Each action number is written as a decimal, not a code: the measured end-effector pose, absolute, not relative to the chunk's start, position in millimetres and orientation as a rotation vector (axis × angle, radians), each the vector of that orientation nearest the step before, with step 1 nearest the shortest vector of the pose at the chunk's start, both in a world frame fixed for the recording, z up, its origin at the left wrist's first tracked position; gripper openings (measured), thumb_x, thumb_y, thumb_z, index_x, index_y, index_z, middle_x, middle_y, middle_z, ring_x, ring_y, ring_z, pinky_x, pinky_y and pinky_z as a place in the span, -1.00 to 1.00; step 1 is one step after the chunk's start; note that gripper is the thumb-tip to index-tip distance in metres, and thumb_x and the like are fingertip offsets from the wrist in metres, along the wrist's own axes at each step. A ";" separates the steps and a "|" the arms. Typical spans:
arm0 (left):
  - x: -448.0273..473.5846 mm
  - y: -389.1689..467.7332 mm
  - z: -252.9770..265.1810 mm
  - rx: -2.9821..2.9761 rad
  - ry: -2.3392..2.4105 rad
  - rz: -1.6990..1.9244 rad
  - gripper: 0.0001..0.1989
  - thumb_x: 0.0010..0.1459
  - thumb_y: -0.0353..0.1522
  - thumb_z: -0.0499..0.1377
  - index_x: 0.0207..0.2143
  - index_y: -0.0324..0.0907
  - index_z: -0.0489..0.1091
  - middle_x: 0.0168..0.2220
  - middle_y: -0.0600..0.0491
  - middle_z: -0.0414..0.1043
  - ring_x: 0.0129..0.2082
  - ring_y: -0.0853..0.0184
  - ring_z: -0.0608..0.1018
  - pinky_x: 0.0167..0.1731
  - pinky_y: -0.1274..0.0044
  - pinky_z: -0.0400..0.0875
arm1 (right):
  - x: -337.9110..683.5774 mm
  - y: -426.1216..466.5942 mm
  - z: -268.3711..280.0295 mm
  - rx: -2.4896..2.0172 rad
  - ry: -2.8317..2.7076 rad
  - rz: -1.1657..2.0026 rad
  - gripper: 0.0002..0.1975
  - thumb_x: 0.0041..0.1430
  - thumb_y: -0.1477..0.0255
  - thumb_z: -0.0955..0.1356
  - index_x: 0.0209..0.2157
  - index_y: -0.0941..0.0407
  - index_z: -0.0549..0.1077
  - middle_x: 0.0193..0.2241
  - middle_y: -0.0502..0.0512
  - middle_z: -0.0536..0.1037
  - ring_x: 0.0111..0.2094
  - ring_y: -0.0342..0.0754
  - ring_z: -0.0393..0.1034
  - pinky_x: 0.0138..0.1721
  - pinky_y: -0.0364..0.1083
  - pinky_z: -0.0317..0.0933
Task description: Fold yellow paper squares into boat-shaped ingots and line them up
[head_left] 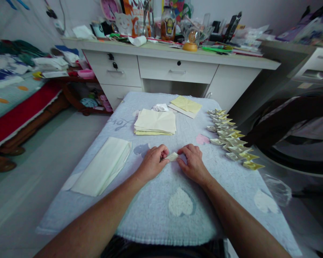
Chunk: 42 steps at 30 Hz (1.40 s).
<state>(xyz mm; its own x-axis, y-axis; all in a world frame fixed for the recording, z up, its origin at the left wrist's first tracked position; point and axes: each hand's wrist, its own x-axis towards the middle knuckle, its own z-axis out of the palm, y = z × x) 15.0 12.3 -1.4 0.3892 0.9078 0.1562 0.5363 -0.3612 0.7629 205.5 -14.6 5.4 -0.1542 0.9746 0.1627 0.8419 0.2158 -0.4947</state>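
Note:
A small folded piece of paper [172, 156], pale and pointed at its top, is held between my two hands low over the cloth. My left hand [155, 161] pinches its left end between thumb and curled fingers. At the other end, the thumb and fingers of my right hand [192, 162] close on its right corner. Beyond my hands lies a stack of cream paper sheets [156, 121]. Several folded paper boats [232, 136], white and yellow, stand in rows to the right. On the left rests a folded bundle of white paper [102, 166].
A blue patterned cloth [150, 211] covers the table. Yellow and white sheets [187, 105] and a crumpled white paper [160, 107] lie at the back. A cluttered white desk [174, 66] stands behind, a washing machine [316, 66] at right, a bed [19, 93] at left.

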 end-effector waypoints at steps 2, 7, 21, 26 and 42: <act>13.9 13.0 -1.4 1.951 1.191 0.797 -0.86 0.07 -0.43 0.19 -0.27 -0.15 0.35 -0.39 0.13 0.37 -0.34 0.36 0.43 -0.27 0.53 0.31 | 206.6 -14.9 8.9 -1.610 -2.052 0.469 -0.78 0.12 0.39 0.36 -0.16 0.09 0.45 -0.18 0.12 0.39 -0.11 0.07 0.20 -0.06 0.03 0.06; 12.6 13.7 0.3 1.938 1.127 0.728 -0.89 0.12 -0.33 0.16 -0.39 -0.19 0.41 -0.40 0.11 0.38 -0.36 0.36 0.41 -0.32 0.55 0.28 | 210.1 -12.4 12.4 -1.464 -2.006 0.637 -0.85 0.16 0.31 0.35 -0.26 0.08 0.45 -0.27 0.07 0.41 -0.16 0.01 0.24 -0.09 -0.01 0.11; 12.0 7.6 9.6 1.756 1.035 0.669 -0.81 0.06 -0.29 0.24 -0.29 -0.20 0.47 -0.43 0.15 0.40 -0.45 0.42 0.36 -0.42 0.60 0.20 | 211.8 -10.4 13.8 -1.350 -1.846 0.836 -0.77 0.23 0.29 0.27 -0.46 0.09 0.37 -0.41 0.03 0.37 -0.25 -0.03 0.27 -0.15 -0.04 0.15; 11.3 7.2 7.1 1.720 1.078 0.686 -0.75 0.13 -0.21 0.15 -0.47 -0.22 0.36 -0.56 0.20 0.21 -0.55 0.47 0.24 -0.53 0.61 0.07 | 210.1 -10.6 14.3 -1.331 -1.824 0.861 -0.77 0.23 0.29 0.27 -0.47 0.09 0.35 -0.41 0.02 0.35 -0.26 -0.04 0.27 -0.16 -0.05 0.15; 15.8 5.4 12.0 1.562 1.024 0.676 -0.69 0.12 -0.20 0.11 -0.57 -0.21 0.25 -0.64 0.19 0.24 -0.61 0.49 0.27 -0.54 0.62 0.11 | 209.5 -9.0 12.2 -1.221 -1.809 1.046 -0.75 0.13 0.22 0.39 -0.46 0.12 0.45 -0.43 0.03 0.35 -0.28 -0.02 0.22 -0.20 -0.06 0.08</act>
